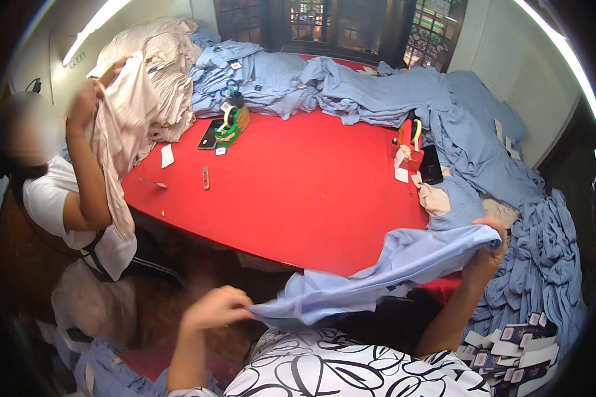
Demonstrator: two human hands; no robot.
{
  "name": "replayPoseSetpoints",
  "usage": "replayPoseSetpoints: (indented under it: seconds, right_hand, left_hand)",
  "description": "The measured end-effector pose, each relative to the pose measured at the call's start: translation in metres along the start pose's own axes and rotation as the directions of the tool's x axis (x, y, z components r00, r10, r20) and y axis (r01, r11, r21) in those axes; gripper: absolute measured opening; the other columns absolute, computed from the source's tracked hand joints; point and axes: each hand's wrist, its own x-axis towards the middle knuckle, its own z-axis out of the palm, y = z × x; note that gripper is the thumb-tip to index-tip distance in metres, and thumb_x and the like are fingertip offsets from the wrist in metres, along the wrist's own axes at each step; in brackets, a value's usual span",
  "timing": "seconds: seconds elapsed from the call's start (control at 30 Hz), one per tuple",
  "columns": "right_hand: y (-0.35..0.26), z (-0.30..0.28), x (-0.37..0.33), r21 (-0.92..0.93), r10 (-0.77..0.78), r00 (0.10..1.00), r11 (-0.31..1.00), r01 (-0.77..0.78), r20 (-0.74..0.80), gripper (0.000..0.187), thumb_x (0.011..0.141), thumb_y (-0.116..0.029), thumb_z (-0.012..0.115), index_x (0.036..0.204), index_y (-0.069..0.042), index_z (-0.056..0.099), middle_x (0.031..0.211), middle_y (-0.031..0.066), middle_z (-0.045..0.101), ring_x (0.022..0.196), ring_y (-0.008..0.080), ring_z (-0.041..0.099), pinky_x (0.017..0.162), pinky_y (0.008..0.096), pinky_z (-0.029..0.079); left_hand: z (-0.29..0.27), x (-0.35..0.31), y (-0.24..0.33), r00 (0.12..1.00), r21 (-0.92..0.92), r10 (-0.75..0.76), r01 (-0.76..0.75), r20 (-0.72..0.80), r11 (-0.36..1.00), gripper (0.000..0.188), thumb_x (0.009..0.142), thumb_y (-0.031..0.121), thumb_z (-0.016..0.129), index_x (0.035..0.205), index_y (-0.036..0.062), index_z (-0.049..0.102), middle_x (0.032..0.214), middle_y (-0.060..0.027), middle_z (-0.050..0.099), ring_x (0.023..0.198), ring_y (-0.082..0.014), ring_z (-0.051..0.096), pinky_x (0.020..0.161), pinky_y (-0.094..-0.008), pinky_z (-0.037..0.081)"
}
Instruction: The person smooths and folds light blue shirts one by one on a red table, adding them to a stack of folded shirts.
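Observation:
A light blue cloth garment hangs stretched between my two hands, over the near edge of the table. My left hand pinches its left end, in front of my body. At the right, my right hand is raised higher, with its fingers wrapped round the garment's other end. The cloth slopes up from left to right and sags in folds between the hands. What kind of garment it is, I cannot make out.
A red table lies ahead, ringed by piled blue garments. Small snips, a green tape dispenser and a red dispenser rest on it. At left a person holds up a beige garment. Tags lie lower right.

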Motion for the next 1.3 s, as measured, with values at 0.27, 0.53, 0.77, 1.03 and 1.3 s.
replayPoseSetpoints:
  seconds: [0.27,0.53,0.77,1.03,1.3]
  right_hand:
    - [0.021,-0.065,0.017,0.105,0.166,0.559,0.901,-0.421,0.812,0.016,0.075,-0.011,0.078,0.085,0.001,0.072,0.077,0.0087,0.071,0.069,0.0153,0.065,0.062,0.0279,0.048]
    - [0.157,0.155,0.077,-0.876,0.249,0.915,0.446,0.183,0.318,0.051,0.088,-0.037,0.068,0.131,-0.012,0.057,0.139,0.0166,0.050,0.126,0.0370,0.046,0.102,0.0552,0.035]
    - [0.228,0.199,-0.042,-0.925,0.462,0.843,0.366,0.101,0.275,0.063,0.093,-0.047,0.058,0.147,-0.018,0.044,0.158,0.0159,0.030,0.147,0.0364,0.023,0.116,0.0640,0.010]
    - [0.233,0.226,-0.020,-0.927,0.513,0.810,0.364,0.093,0.283,0.063,0.094,-0.047,0.056,0.149,-0.019,0.042,0.159,0.0139,0.030,0.149,0.0349,0.020,0.117,0.0625,0.007]
    - [0.257,0.212,-0.007,-0.927,0.484,0.837,0.369,0.069,0.255,0.057,0.093,-0.034,0.060,0.144,-0.011,0.047,0.153,0.0183,0.036,0.144,0.0377,0.028,0.118,0.0603,0.014]
  left_hand:
    - [-0.074,-0.065,0.016,0.635,-0.442,-0.115,-0.384,-0.764,0.811,0.034,0.094,0.033,0.066,0.080,0.0059,0.052,0.072,-0.0006,0.049,0.066,-0.0068,0.044,0.059,-0.0240,0.036]
    - [-0.112,0.206,-0.076,0.625,0.292,0.102,0.209,-0.774,0.933,0.051,0.088,0.030,0.070,0.129,0.0023,0.058,0.130,-0.0199,0.058,0.123,-0.0364,0.051,0.104,-0.0438,0.041]
    - [-0.070,0.332,-0.105,0.820,0.583,0.244,0.130,-0.518,0.802,0.075,0.079,0.049,0.072,0.143,0.0197,0.049,0.143,-0.0203,0.048,0.136,-0.0402,0.040,0.110,-0.0560,0.031]
    - [-0.436,0.287,-0.160,0.058,-0.166,-0.236,0.555,-0.970,0.815,0.110,0.083,0.046,0.073,0.154,-0.0032,0.006,0.103,-0.0259,0.070,0.094,-0.0382,0.069,0.082,-0.0454,0.054]
    - [-0.307,0.250,-0.153,0.060,-0.004,-0.030,0.401,-0.998,0.916,0.078,0.091,0.032,0.067,0.151,0.0002,0.028,0.116,-0.0234,0.066,0.102,-0.0404,0.065,0.085,-0.0487,0.050]
